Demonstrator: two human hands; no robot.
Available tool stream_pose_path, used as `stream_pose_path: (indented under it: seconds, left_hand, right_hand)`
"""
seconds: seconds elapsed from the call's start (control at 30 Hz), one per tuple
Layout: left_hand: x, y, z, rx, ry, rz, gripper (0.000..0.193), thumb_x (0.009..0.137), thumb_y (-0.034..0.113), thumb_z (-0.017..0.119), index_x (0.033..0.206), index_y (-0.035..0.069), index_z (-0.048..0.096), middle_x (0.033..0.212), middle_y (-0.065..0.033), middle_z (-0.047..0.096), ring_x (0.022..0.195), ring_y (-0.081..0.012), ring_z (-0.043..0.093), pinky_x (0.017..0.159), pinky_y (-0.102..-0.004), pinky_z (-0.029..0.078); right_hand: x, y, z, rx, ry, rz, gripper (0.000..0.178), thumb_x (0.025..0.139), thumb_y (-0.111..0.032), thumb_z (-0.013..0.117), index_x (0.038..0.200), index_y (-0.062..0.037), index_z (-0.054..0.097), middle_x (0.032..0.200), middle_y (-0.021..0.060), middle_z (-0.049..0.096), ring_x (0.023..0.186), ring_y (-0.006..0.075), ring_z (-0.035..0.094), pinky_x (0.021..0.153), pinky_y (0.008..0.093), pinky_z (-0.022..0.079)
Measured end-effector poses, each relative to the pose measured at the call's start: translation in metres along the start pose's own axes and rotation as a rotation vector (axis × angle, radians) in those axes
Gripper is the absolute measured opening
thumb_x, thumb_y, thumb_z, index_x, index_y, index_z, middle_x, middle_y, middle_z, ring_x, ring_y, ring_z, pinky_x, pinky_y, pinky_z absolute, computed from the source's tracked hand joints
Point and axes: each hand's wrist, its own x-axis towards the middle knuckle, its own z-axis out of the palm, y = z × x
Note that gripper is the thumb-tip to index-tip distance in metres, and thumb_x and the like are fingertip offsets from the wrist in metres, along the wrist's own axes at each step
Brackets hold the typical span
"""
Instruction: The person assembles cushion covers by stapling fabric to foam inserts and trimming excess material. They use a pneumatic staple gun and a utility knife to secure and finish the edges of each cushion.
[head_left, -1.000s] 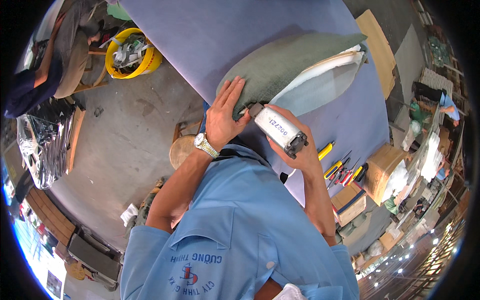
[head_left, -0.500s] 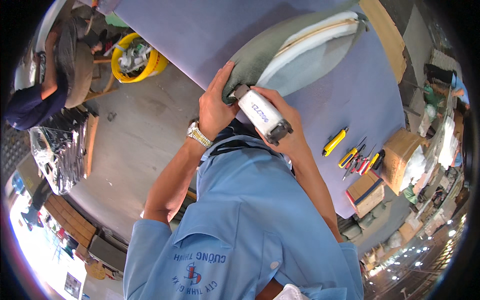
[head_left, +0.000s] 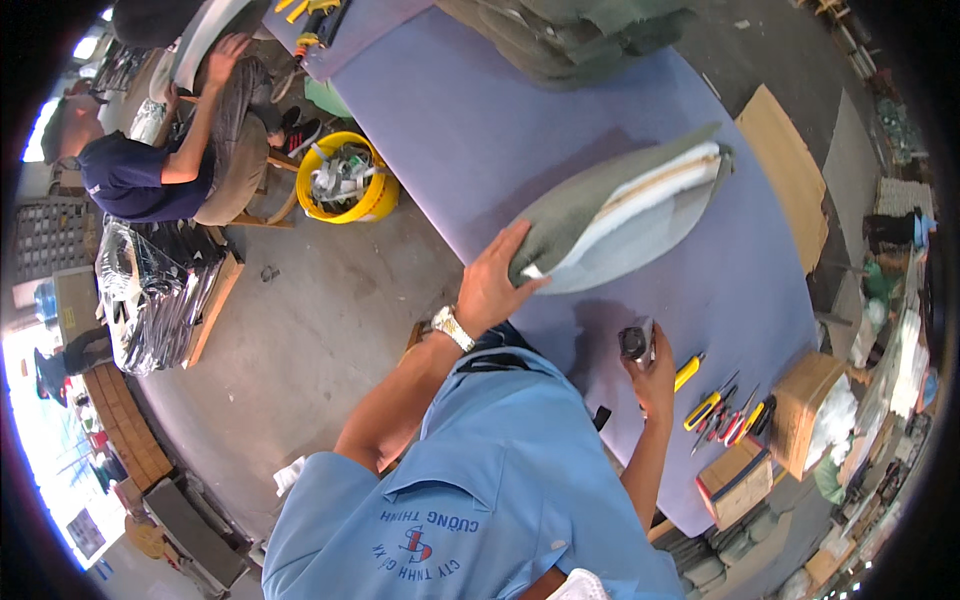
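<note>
My left hand (head_left: pixel 490 282) grips the near end of a seat pad (head_left: pixel 565 222) covered in grey-green fabric, thumb on the pale underside and fingers over the cover. The pad is tilted on its side on the purple-blue tabletop (head_left: pixel 455 110), and white padding with a tan edge strip shows along its open side. To the right, apart from the pad, my right hand (head_left: pixel 655 378) is closed round a staple gun (head_left: pixel 637 345) with a white body and dark end, held over the table. Beside that hand lies a yellow utility knife (head_left: pixel 688 372).
Several hand tools (head_left: pixel 735 415) and a cardboard box (head_left: pixel 803 405) lie at the table's right. Folded dark fabric (head_left: pixel 570 40) covers the far edge. Left of the table stand a yellow bucket (head_left: pixel 378 200) of scraps and a seated co-worker (head_left: pixel 140 175).
My right hand has carried the staple gun away from the pad, rightward and nearer to me. The left hand still holds the pad's end. The whole view has shifted.
</note>
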Motion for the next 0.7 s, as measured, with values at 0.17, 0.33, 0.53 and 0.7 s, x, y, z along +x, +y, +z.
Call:
stream_pose_path:
  seconds: [0.17, 0.33, 0.53, 0.7]
  left_hand:
    - [-0.006, 0.007, 0.006, 0.049, -0.044, 0.040, 0.085, 0.080, 0.029, 0.087, 0.153, 0.009, 0.048, 0.152, -0.0205, 0.053, 0.141, -0.0367, 0.051, 0.112, -0.0442, 0.048]
    - [-0.019, 0.004, 0.026, 0.098, -0.009, 0.148, 0.085, 0.080, 0.023, 0.087, 0.152, 0.004, 0.047, 0.153, -0.0188, 0.054, 0.143, -0.0364, 0.050, 0.112, -0.0443, 0.047]
    - [-0.022, 0.000, 0.032, 0.158, -0.022, 0.173, 0.089, 0.079, 0.019, 0.087, 0.154, 0.003, 0.044, 0.155, -0.0187, 0.051, 0.145, -0.0408, 0.046, 0.113, -0.0467, 0.046]
    - [-0.028, 0.001, 0.036, 0.175, -0.061, 0.171, 0.093, 0.076, 0.018, 0.088, 0.156, 0.005, 0.042, 0.159, -0.0168, 0.047, 0.149, -0.0386, 0.041, 0.118, -0.0458, 0.042]
  right_hand:
    - [0.032, 0.001, -0.044, 0.385, 0.049, 0.101, 0.042, 0.100, -0.021, 0.069, 0.136, 0.0002, 0.062, 0.125, 0.0136, 0.071, 0.116, 0.0228, 0.067, 0.098, 0.0357, 0.053]
    - [0.128, -0.034, -0.080, 0.652, 0.350, -0.015, 0.039, 0.107, -0.031, 0.060, 0.125, 0.0021, 0.066, 0.121, 0.0119, 0.070, 0.116, 0.0201, 0.066, 0.098, 0.0347, 0.053]
    - [0.203, -0.074, -0.099, 0.398, 0.480, 0.008, 0.052, 0.103, -0.051, 0.058, 0.108, -0.0013, 0.071, 0.124, 0.0136, 0.070, 0.123, 0.0283, 0.063, 0.104, 0.0415, 0.049]
    - [0.263, -0.073, -0.107, -0.005, 0.552, -0.146, 0.057, 0.102, -0.056, 0.056, 0.103, -0.0006, 0.072, 0.131, 0.0204, 0.068, 0.125, 0.0388, 0.062, 0.104, 0.0453, 0.048]
